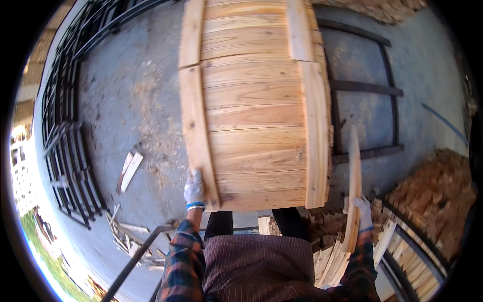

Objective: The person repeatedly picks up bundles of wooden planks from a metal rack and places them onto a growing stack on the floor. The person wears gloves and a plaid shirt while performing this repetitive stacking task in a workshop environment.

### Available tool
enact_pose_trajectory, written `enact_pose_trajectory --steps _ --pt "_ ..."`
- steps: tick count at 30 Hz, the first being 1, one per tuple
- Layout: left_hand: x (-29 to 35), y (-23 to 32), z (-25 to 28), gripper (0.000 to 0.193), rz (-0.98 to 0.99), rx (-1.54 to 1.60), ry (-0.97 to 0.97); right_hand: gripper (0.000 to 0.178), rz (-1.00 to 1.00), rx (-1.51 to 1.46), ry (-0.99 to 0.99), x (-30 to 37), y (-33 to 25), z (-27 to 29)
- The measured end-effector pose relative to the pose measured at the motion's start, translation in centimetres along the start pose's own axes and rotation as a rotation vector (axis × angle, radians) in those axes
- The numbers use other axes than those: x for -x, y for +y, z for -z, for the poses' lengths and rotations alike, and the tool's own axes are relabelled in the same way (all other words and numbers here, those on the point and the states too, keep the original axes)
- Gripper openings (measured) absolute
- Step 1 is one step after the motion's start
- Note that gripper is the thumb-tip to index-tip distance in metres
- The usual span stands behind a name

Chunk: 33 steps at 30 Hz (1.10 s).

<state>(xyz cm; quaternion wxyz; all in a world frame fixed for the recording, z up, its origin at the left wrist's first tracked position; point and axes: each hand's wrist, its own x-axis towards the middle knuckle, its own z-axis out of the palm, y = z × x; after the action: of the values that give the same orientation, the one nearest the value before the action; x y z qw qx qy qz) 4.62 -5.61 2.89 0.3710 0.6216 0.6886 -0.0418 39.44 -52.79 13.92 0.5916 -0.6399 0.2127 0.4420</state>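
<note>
In front of me lies a panel of pale wooden planks (pixel 254 118) set crosswise, with long wooden strips along both sides. My left hand (pixel 193 190), in a white glove with a blue cuff, is closed at the near end of the left strip (pixel 197 113), on its outer edge. My right hand (pixel 363 212), also gloved, grips a loose wooden board (pixel 354 189) to the right of the panel. That board points away from me and is apart from the panel. Some fingers of both hands are hard to make out.
A dark frame (pixel 367 86) shows to the panel's right. Black metal frames (pixel 68 151) stand at the left, near two loose wood pieces (pixel 131 171) on the floor. Wood scraps (pixel 435 189) are heaped at the right. Boards (pixel 332 264) lie beside my right arm; a metal bar (pixel 136 261) is by my left.
</note>
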Motion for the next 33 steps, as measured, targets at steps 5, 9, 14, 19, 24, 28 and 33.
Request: enact_pose_trajectory --steps 5,9,14,19,24,28,33 --pt "0.6 0.9 0.5 0.09 0.033 0.067 -0.015 0.064 0.297 0.174 0.11 11.7 -2.9 -11.5" --pt "1.3 1.3 1.3 0.088 -0.019 0.2 -0.011 0.072 0.272 0.163 -0.063 14.8 -2.2 -23.3" --pt "2.7 -2.1 5.5 0.089 -0.145 0.355 -0.135 0.066 0.157 0.267 -0.239 12.5 -0.4 -32.5" --pt "5.7 -8.2 4.9 0.102 -0.193 0.317 -0.145 0.064 0.204 0.463 -0.226 11.1 1.8 -37.4" --pt "8.2 -3.5 4.9 0.109 -0.376 0.048 -0.141 0.089 0.447 0.953 -0.189 8.8 1.7 -37.4" --pt "8.6 -3.2 1.4 0.112 -0.406 0.029 -0.058 0.09 0.806 1.753 -0.111 7.4 -1.5 -34.1" --pt "8.9 -4.7 0.3 0.11 -0.41 -0.003 0.098 0.086 1.053 2.039 -0.473 -0.3 -0.4 -29.4"
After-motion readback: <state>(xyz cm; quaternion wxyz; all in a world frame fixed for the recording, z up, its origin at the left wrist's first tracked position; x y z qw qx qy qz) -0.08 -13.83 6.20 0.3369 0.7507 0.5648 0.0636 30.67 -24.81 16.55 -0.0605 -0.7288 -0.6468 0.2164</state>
